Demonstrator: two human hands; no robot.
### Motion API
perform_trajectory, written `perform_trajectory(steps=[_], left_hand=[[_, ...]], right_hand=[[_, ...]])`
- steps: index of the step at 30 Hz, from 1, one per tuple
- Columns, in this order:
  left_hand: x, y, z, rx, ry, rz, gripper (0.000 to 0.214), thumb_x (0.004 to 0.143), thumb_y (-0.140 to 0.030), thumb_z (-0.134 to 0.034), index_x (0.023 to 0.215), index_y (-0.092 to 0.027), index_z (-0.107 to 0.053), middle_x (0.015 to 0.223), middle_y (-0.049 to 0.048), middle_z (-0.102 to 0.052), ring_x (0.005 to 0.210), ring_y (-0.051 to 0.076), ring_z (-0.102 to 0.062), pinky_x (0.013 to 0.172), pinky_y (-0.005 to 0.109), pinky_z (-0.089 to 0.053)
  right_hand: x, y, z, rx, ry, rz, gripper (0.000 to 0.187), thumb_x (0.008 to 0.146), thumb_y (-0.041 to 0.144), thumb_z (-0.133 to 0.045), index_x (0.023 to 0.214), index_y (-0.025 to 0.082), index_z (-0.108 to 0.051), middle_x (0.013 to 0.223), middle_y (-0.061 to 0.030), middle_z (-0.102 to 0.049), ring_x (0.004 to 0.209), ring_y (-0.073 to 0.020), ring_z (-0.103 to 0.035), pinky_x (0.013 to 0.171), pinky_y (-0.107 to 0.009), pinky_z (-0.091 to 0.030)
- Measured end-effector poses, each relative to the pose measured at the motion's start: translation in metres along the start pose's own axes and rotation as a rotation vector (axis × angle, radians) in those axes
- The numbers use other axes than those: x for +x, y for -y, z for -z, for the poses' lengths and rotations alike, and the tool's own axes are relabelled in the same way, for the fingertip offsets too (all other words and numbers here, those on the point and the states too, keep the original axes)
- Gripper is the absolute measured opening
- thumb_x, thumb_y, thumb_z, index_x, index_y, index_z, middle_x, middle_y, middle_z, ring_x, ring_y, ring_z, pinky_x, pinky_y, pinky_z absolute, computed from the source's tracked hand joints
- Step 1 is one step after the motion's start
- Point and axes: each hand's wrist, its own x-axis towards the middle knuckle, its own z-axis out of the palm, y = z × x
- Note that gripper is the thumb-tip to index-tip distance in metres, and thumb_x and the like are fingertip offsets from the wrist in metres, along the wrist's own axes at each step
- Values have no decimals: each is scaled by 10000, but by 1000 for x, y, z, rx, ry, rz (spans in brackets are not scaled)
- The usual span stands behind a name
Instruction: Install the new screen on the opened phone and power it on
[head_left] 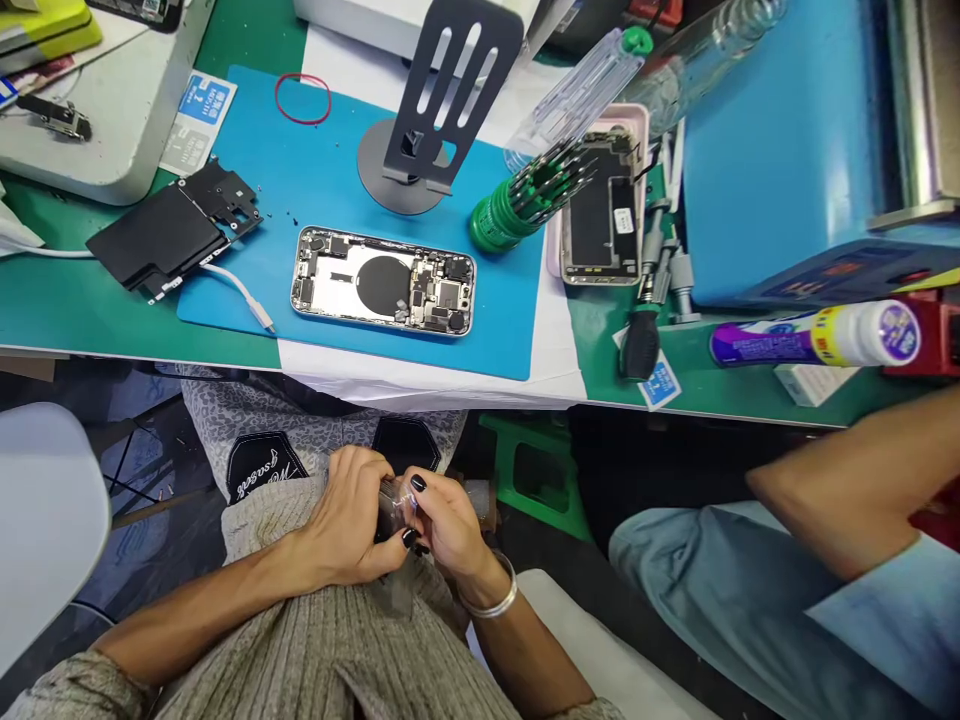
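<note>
Over my lap, below the table's front edge, both hands are closed on a clear plastic wrapper (391,508) with something dark in or behind it. My left hand (345,520) grips its left side. The fingertips of my right hand (450,525) pinch the right side, close to the left thumb. Fingers cover much of the wrapper, so its contents are unclear. Beyond my hands, an opened phone (382,282) lies on the blue mat (465,355), its circuit board and a round black pad exposed. To its left is a black phone part (176,230), near a white cable (240,290).
A black phone stand (450,100) rises behind the phone. A green holder (499,220) of screwdriver bits stands right, near a second opened phone (604,215), a screwdriver (640,345) and a purple tube (780,338). Another person's arm (847,480) is at the right.
</note>
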Motion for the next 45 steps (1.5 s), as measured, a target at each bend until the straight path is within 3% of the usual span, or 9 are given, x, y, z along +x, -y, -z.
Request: perform_trajectory(steps=[12, 16, 23, 27, 30, 34, 39, 43, 45], left_hand=[[0, 21, -21, -221, -30, 44, 323, 892, -361, -403, 1147, -164, -387, 1035, 105, -482, 919, 239, -476, 798, 417, -407], [4, 24, -24, -242, -82, -21, 305, 919, -285, -407, 1206, -183, -429, 1107, 111, -496, 1011, 234, -513, 848, 408, -460], [8, 28, -22, -221, -175, -117, 306, 904, -207, -426, 1188, -191, -539, 1125, 119, -573, 1072, 249, -561, 903, 459, -495], [7, 36, -13, -215, -210, -67, 262, 916, -270, -396, 1103, -171, -551, 1031, 111, -574, 990, 238, -576, 870, 447, -506], [8, 38, -7, -221, -190, -59, 248, 927, -323, -391, 1057, -176, -544, 1000, 104, -574, 943, 227, -587, 796, 399, -519], [9, 30, 1, -251, -153, -124, 245, 914, -303, -411, 1105, -195, -520, 1029, 103, -597, 942, 218, -606, 783, 379, -529], [6, 17, 4, -203, -139, -280, 349, 841, -282, -491, 1174, -179, -521, 1031, 121, -605, 964, 242, -596, 829, 433, -534], [6, 7, -5, -63, -176, -273, 434, 791, -279, -570, 1208, -169, -521, 1026, 123, -621, 975, 251, -592, 821, 421, -541], [7, 3, -11, -37, -183, -257, 521, 789, -284, -604, 1274, -141, -477, 1028, 134, -629, 984, 256, -602, 841, 426, -545]], right_hand=[[10, -15, -10, 152, -228, -57, 476, 771, 581, -641, 565, 217, -415, 445, 67, -405, 340, -49, -294, 298, -184, -268], [19, -19, -7, 171, -303, -32, 421, 758, 504, -652, 568, 209, -419, 459, 75, -388, 375, -44, -300, 326, -172, -274], [28, -14, 2, 233, -212, -102, 410, 698, 445, -700, 559, 208, -396, 448, 112, -310, 330, -11, -200, 304, -152, -181], [31, -16, -8, 282, -199, -111, 416, 761, 488, -610, 596, 234, -324, 455, 127, -256, 326, -20, -152, 296, -159, -188], [32, -19, -12, 274, -184, -74, 392, 766, 464, -592, 586, 233, -331, 454, 107, -293, 343, -42, -207, 320, -178, -237], [28, -18, -3, 193, -122, 4, 347, 782, 421, -605, 543, 207, -473, 498, 33, -461, 469, -94, -396, 471, -226, -376], [17, -15, 15, 98, -39, 68, 392, 823, 460, -640, 552, 194, -542, 598, 8, -505, 602, -126, -434, 608, -256, -400], [6, -20, 20, 69, -14, 67, 374, 840, 582, -623, 899, 218, -680, 936, -42, -648, 887, -196, -579, 812, -310, -479], [1, -27, 23, 56, -26, 48, 400, 854, 576, -622, 1048, 234, -694, 1053, -53, -679, 1006, -214, -606, 961, -343, -459]])
